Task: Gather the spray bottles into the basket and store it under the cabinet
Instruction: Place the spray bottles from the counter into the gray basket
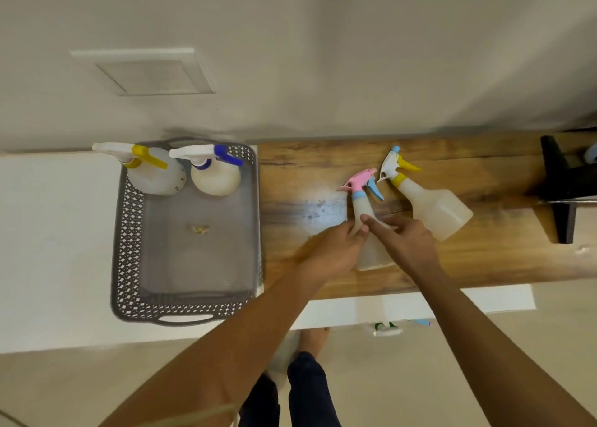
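Head view: both hands on the pink-topped spray bottle, lying on the wooden tabletop near its front edge, nozzle toward the wall. Left hand curled against the bottle's left side, right hand draped over it with fingers loosely spread; can't tell whether either grip is fully closed. Second bottle, yellow trigger, lies just beside it to the right, untouched. Grey basket sits on the white counter against the tabletop's left edge; two bottles stand at its far end, yellow-trigger one left, blue-trigger one right.
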The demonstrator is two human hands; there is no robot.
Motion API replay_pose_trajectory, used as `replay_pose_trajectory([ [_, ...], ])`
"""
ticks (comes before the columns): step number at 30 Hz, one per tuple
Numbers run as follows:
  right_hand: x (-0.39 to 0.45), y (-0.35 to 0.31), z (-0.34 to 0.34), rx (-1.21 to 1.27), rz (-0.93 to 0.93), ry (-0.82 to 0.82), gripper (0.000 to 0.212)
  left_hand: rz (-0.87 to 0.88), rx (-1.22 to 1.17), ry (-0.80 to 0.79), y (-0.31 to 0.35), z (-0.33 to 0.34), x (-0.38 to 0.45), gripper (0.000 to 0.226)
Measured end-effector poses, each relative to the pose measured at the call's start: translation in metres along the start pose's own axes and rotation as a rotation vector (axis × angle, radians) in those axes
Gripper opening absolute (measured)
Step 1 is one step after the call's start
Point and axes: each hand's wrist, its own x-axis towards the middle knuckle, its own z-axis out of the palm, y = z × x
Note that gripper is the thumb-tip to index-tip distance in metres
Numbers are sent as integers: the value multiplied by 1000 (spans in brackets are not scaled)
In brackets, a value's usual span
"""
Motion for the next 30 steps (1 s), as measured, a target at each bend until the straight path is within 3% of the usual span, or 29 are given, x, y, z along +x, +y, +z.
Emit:
replay_pose_trajectory([
  [6, -66, -19, 1, 292, -109, -48, 67, 289, 293, 179, -28, -24, -75, 60],
  [11, -113, -78, 33, 337, -377, -60, 68, 434, 194, 338, -53, -77, -140, 79],
  [15, -136, -136, 98, 411, -564, 8, 60, 500, 39, 502, -85, -127, -160, 85],
  [19, -139, -172, 177, 472, -624, 18, 59, 495, -46, 640, -119, -168, -153, 78],
  [23, -124, -186, 237, 480, -647, -30, 54, 426, -78, 651, -153, -198, -136, 81],
  [30, -94, -192, 274, 367, -640, -30, 48, 419, -46, 638, -179, -224, -112, 82],
])
